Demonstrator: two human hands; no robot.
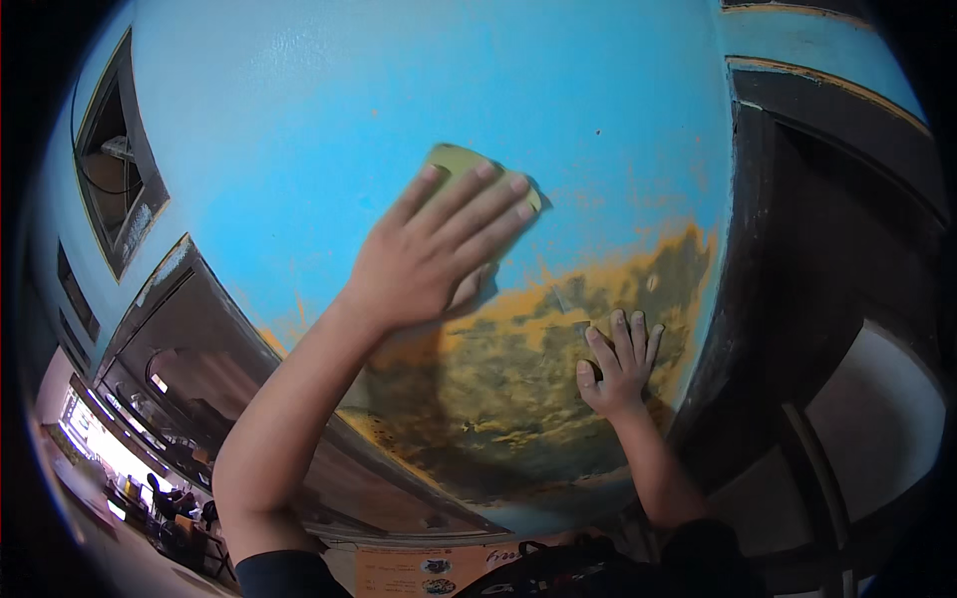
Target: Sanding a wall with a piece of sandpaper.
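Note:
A yellowish sheet, which looks like sandpaper, lies flat against a painted wall. Over it is my left hand, its fingers pressing the sheet to the blue paint, the thumb partly hidden below. Lower and to the right, my right hand rests with spread fingers on a worn patch of the wall and holds nothing. Orange and dark brown-grey show through in this patch, with a ragged orange border where the blue stops. Small orange specks and a little dark hole mark the blue area.
A dark door frame borders the wall on the right. Along the left are a dark-framed opening and a brown wooden panel. Far left, furniture stands near a bright opening. An orange poster with food pictures shows at the bottom.

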